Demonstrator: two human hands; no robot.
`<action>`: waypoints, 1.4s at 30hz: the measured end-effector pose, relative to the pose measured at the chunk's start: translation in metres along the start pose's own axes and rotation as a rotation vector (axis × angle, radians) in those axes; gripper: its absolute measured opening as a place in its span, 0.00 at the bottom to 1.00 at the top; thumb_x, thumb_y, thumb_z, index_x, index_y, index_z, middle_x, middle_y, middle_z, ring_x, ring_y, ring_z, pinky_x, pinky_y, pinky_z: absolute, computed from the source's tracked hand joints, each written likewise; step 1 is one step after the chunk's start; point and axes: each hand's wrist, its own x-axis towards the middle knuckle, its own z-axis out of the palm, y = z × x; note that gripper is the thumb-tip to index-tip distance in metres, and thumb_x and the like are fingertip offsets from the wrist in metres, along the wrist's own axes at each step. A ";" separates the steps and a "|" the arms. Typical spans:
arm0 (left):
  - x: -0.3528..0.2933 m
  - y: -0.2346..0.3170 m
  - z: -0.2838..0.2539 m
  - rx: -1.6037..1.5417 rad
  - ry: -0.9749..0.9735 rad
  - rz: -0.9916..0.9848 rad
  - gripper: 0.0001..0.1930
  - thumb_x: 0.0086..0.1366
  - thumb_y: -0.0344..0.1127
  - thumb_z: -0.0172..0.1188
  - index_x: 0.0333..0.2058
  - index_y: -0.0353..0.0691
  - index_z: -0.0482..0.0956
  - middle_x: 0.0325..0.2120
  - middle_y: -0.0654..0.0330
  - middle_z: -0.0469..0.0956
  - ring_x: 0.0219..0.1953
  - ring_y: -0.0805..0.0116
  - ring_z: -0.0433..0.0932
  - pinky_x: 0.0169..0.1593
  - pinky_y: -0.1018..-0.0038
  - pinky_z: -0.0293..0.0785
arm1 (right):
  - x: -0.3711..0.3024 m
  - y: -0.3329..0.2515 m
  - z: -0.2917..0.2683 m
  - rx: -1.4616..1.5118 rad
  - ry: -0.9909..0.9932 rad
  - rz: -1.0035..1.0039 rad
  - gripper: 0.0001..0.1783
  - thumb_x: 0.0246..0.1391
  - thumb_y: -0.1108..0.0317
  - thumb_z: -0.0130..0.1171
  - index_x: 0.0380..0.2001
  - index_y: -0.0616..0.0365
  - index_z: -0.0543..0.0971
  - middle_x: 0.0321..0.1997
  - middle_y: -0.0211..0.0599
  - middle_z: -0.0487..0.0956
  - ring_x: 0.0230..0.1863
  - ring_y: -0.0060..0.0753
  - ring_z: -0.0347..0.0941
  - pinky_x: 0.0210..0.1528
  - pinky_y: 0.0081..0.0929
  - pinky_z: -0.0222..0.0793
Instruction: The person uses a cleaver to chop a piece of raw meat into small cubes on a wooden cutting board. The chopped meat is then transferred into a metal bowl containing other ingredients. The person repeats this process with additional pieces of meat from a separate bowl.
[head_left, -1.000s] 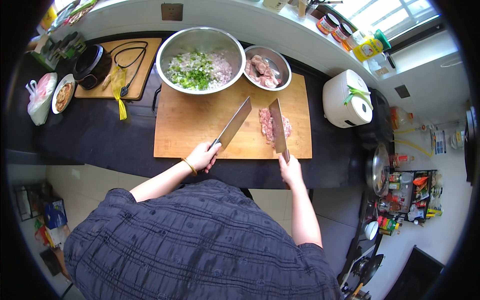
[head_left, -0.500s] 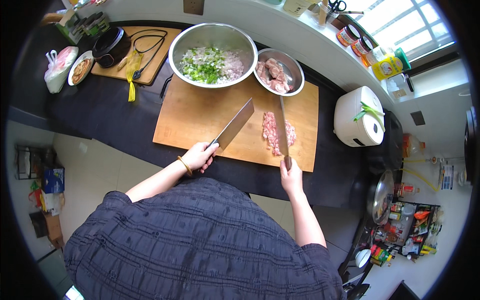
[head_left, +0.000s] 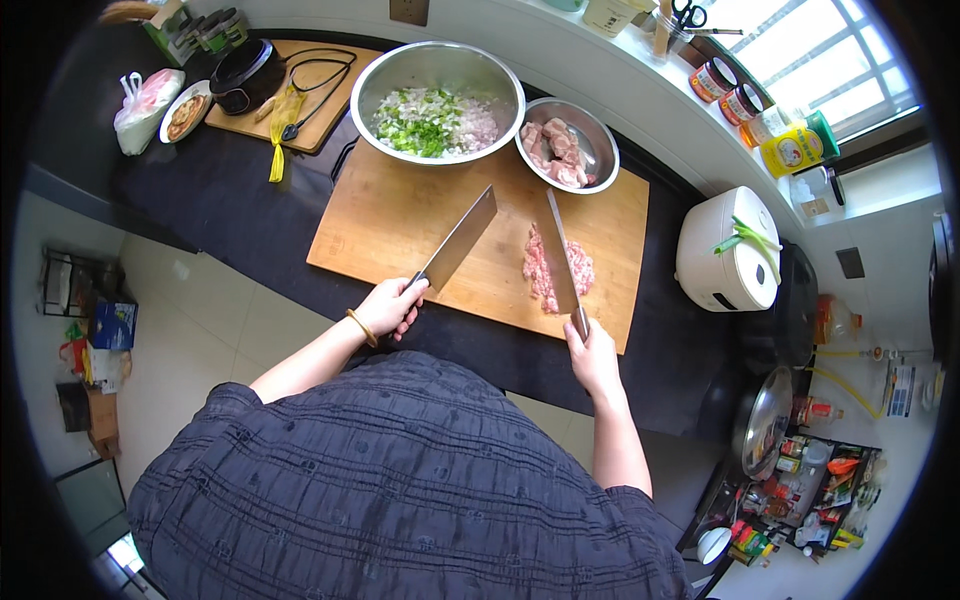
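Note:
My left hand [head_left: 390,308] is closed round the handle of a cleaver [head_left: 462,236], its broad blade slanting over the wooden cutting board [head_left: 400,215], apart from the meat. In my right hand [head_left: 594,355] is a second cleaver [head_left: 559,254], its blade pointing away from me across the chopped meat [head_left: 577,262]. The pinkish bits lie on both sides of that blade, and part of the pile is hidden beneath it. At the board's far edge stand a large steel bowl [head_left: 372,85] of chopped greens and pale bits and a smaller steel bowl [head_left: 604,142] with raw meat pieces.
A white rice cooker [head_left: 712,255] with a green onion on its lid stands right of the board. On the left are a small board [head_left: 330,120] with a black pot [head_left: 245,80] and cord, a plate of food [head_left: 185,112] and a plastic bag [head_left: 147,118]. Jars line the windowsill.
The view has shifted slightly, so the counter appears turned. The right cleaver's blade leans more to the left over the meat. Both hands keep their grips.

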 end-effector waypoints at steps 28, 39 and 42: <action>0.044 -0.001 0.049 -0.172 -0.076 -0.015 0.19 0.66 0.51 0.40 0.27 0.41 0.64 0.12 0.64 0.64 0.09 0.77 0.60 0.12 0.78 0.60 | -0.040 0.135 0.018 0.975 0.041 0.561 0.16 0.59 0.53 0.45 0.31 0.55 0.66 0.13 0.31 0.66 0.08 0.20 0.59 0.08 0.18 0.55; 0.040 -0.010 0.075 -0.183 -0.149 -0.107 0.21 0.65 0.55 0.39 0.28 0.41 0.63 0.12 0.64 0.63 0.10 0.77 0.58 0.13 0.78 0.59 | -0.008 0.031 0.072 1.024 -0.045 0.448 0.14 0.59 0.56 0.45 0.32 0.56 0.63 0.14 0.32 0.68 0.10 0.20 0.61 0.10 0.19 0.59; 0.037 -0.009 0.080 -0.198 -0.160 -0.088 0.21 0.65 0.55 0.40 0.28 0.41 0.63 0.12 0.64 0.63 0.09 0.77 0.58 0.13 0.78 0.59 | -0.007 0.027 0.088 1.076 -0.044 0.454 0.14 0.59 0.56 0.45 0.33 0.55 0.62 0.15 0.31 0.68 0.11 0.20 0.62 0.11 0.18 0.60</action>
